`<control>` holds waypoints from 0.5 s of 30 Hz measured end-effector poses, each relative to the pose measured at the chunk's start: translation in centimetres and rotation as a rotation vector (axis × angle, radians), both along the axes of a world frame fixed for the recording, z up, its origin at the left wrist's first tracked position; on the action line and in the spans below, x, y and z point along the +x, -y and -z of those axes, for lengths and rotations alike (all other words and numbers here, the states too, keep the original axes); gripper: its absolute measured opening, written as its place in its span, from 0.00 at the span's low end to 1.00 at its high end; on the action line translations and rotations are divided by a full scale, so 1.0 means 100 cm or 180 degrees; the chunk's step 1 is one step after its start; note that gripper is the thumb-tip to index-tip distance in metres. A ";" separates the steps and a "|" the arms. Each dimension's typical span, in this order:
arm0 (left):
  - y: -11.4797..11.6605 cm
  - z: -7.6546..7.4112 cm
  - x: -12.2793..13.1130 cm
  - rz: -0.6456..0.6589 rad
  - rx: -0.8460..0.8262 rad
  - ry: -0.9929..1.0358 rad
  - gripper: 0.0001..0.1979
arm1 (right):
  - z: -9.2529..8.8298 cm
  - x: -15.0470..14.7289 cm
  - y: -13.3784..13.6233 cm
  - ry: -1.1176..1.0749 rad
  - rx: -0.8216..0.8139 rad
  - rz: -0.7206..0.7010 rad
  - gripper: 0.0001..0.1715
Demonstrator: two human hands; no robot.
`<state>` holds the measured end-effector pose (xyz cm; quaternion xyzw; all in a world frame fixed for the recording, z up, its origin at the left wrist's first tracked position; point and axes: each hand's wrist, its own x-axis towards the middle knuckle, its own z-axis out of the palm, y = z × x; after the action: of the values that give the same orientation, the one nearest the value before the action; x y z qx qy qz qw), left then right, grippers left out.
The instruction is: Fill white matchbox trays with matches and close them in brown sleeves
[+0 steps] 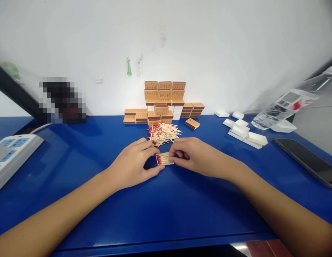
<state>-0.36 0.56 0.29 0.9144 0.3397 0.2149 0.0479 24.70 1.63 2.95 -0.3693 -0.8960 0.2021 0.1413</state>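
A small white matchbox tray (166, 164) lies on the blue table, with red-tipped matches (163, 157) lined up inside it, heads to the left. My left hand (136, 160) steadies the tray's left end between thumb and forefinger. At the other end, the thumb and forefinger of my right hand (192, 155) are pinched over the tail ends of the matches; the fingers hide exactly what they grip. Just behind the tray is a loose heap of matches (166, 132), heads mostly to the left.
Stacked matchboxes (165, 94) stand against the wall, and a single matchbox (192, 123) lies right of the heap. Farther right are white empty trays (242, 131), a tilted plastic bottle (283, 103) and a phone (307, 160). A power strip (18, 153) sits at left.
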 end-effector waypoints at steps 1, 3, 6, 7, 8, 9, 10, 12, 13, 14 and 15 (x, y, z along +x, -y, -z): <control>0.000 0.000 0.000 0.0003 -0.0005 0.0001 0.13 | 0.001 -0.001 0.000 -0.0002 -0.0002 0.0004 0.08; 0.000 0.001 0.000 0.0009 -0.0020 0.0007 0.13 | 0.003 -0.002 0.000 -0.0041 0.0039 0.0015 0.08; 0.000 0.001 0.000 0.0018 -0.0034 0.0005 0.14 | 0.007 -0.004 -0.001 -0.0127 0.0157 0.0051 0.07; 0.000 0.001 0.000 0.0021 -0.0037 0.0002 0.14 | 0.009 -0.005 -0.001 -0.0148 0.0187 0.0053 0.06; 0.000 0.000 0.000 0.0023 -0.0040 -0.0001 0.14 | 0.010 -0.005 -0.001 -0.0165 0.0211 0.0044 0.05; 0.000 0.000 0.000 0.0027 -0.0045 -0.0003 0.14 | 0.011 -0.006 0.000 -0.0176 0.0226 0.0027 0.04; 0.000 0.000 0.000 0.0029 -0.0047 -0.0001 0.14 | 0.011 -0.006 0.000 -0.0185 0.0233 0.0004 0.04; 0.000 0.000 0.000 0.0044 -0.0042 -0.0001 0.14 | 0.011 -0.006 0.000 -0.0193 0.0246 -0.0031 0.04; 0.000 0.000 0.000 0.0049 -0.0037 -0.0010 0.14 | 0.010 -0.006 0.001 -0.0202 0.0256 -0.0037 0.05; 0.000 0.000 0.000 0.0052 -0.0033 -0.0019 0.14 | 0.010 -0.006 0.000 -0.0213 0.0270 -0.0034 0.05; 0.000 0.000 0.000 0.0052 -0.0027 -0.0026 0.14 | 0.010 -0.005 0.000 -0.0227 0.0288 -0.0017 0.05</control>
<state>-0.39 0.60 0.30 0.9178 0.3333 0.2094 0.0521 24.20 1.65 1.98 -0.3527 -0.8996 0.1748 0.1891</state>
